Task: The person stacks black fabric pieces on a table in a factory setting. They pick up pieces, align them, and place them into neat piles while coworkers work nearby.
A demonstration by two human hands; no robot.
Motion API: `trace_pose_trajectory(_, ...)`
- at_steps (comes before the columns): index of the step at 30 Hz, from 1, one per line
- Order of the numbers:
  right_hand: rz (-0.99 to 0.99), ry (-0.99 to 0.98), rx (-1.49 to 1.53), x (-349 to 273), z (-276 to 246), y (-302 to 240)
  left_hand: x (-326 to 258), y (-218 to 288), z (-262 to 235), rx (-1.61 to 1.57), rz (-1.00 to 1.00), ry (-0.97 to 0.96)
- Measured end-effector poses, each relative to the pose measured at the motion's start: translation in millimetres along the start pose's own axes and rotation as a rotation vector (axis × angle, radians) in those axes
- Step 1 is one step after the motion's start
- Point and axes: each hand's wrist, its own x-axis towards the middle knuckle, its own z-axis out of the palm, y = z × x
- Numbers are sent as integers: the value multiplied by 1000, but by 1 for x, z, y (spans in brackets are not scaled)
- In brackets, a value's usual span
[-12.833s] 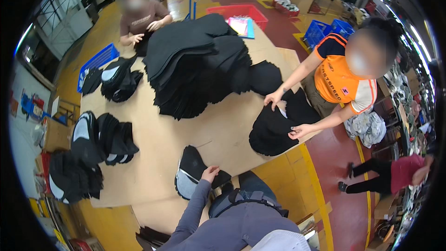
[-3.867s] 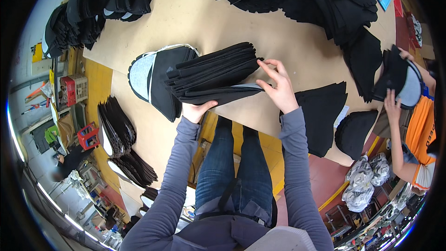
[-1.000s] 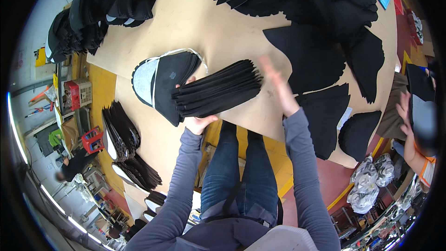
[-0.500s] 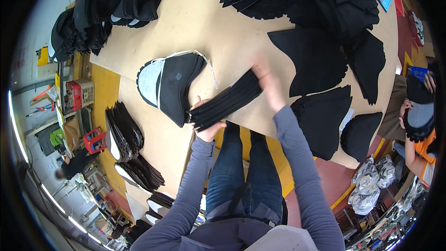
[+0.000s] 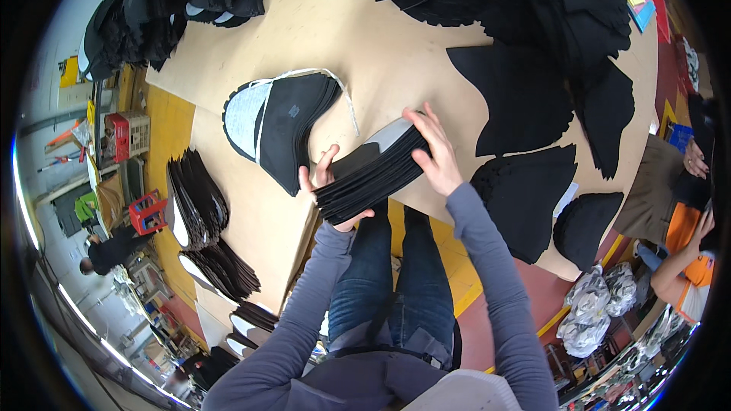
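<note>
Left hand (image 5: 325, 169), right hand (image 5: 439, 158) clamped on opposite ends of black stack (image 5: 373, 182).
Nearby bundle (image 5: 299, 113) on counter (image 5: 396, 42) has white strip (image 5: 349, 100) across; held stack, none visible.

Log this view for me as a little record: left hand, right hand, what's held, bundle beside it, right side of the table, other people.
Left hand: gripping the left end of the held stack
Right hand: fingers and thumb at the stack's right end
Held: thick stack of thin black sheet pieces, pale grey area on top
Bundle: black curved bundle with pale rounded end and whitish strip, on the tan table
Table right: flat black curved pieces
Others: person in orange clothing, right edge
</note>
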Motion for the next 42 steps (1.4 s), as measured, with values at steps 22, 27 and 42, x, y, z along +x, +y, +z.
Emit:
trace_pose_trajectory(22,326,347,512,-23,19,37,50,34,-20,29,61,-198)
trace_pose_trajectory(27,446,439,376,-33,15,47,43,1,-18,-113,-175,-312)
trace_pose_trajectory(42,-18,143,-811,15,129,-94,41,42,6,-925,-461,165)
